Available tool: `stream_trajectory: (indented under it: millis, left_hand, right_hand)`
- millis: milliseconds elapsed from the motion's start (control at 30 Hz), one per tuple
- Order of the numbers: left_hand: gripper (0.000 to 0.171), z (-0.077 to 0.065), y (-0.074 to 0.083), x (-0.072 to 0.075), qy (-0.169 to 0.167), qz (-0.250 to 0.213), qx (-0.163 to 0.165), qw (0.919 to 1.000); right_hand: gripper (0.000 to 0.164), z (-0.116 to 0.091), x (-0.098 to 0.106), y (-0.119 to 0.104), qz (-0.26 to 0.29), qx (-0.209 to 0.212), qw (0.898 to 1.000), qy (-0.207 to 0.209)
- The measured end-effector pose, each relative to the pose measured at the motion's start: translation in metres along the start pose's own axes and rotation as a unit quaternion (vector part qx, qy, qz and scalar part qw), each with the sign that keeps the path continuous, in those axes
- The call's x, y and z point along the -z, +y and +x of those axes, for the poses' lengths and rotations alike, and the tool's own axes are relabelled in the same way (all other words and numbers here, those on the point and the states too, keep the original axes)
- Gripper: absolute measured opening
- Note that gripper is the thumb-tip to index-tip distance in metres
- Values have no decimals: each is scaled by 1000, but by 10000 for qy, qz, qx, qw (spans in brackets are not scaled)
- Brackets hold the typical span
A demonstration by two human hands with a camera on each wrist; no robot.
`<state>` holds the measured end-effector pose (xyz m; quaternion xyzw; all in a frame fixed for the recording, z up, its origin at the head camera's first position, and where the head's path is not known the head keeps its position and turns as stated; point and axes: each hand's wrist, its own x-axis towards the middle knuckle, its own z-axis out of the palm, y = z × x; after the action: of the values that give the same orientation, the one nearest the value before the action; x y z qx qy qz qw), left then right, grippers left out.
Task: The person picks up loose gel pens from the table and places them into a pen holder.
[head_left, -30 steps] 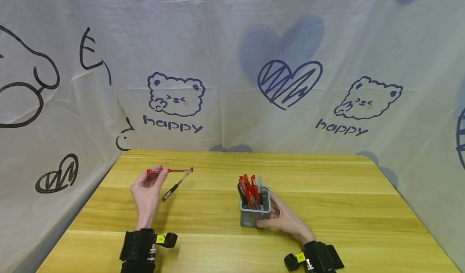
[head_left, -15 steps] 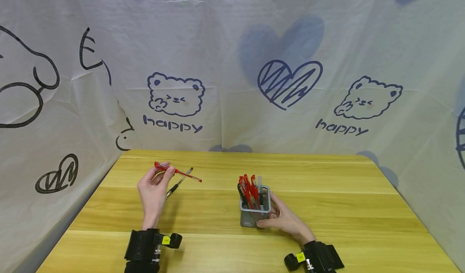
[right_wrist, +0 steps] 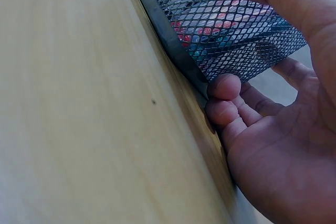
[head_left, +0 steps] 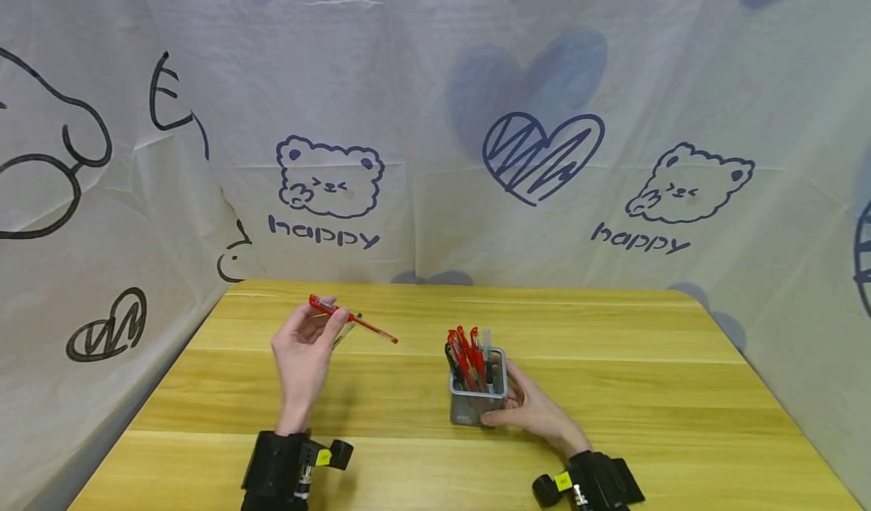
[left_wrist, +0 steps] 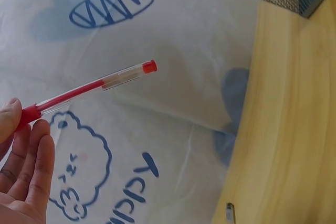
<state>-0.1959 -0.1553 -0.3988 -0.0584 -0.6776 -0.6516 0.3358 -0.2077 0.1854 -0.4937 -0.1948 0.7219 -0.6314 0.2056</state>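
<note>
My left hand [head_left: 304, 356] pinches a red gel pen [head_left: 373, 329] between thumb and fingers, above the left half of the table. In the left wrist view the pen's clear barrel [left_wrist: 79, 94] slants up and away from the fingers, its red end outermost. My right hand [head_left: 540, 414] holds a black mesh pen holder [head_left: 468, 413] by its right side and lower edge. Several red and dark pens [head_left: 465, 356] stand inside, leaning left. Behind the left hand lies a black pen [head_left: 348, 329], mostly hidden by it.
The wooden table [head_left: 646, 360] reaches back to a pale hanging cloth [head_left: 435, 216] printed with bears and hearts. A black band with a small camera [head_left: 332, 454] sits on the left wrist, and a similar camera [head_left: 547, 490] on the right.
My left hand has moved to the right with the red pen, whose far end has swung from level to pointing down and right. My right hand and the pen holder have stayed still.
</note>
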Motion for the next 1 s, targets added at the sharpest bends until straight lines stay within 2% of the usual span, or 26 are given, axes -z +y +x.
stream_trajectory:
  millis: [133, 367, 833, 900, 1000]
  left_hand:
    - [21, -3, 7, -5, -167, -35, -48, 9998]
    - [23, -10, 17, -14, -404, 161, -298, 9986]
    - [24, -25, 31, -35, -985, 142, -205, 9948]
    - [24, -28, 31, -38, -1081, 168, -266, 9936]
    - [25, -31, 30, -42, -1181, 162, -545, 9914]
  right_hand:
    - [102, 0, 0, 0, 1, 13, 10000, -14]
    - [104, 0, 0, -1, -21, -10, 10000, 6]
    - [104, -1, 0, -2, -4, -123, 9999, 33]
    - [104, -1, 0, -2, -25, -108, 9999, 43]
    - [104, -1, 0, -2, -30, -73, 10000, 40]
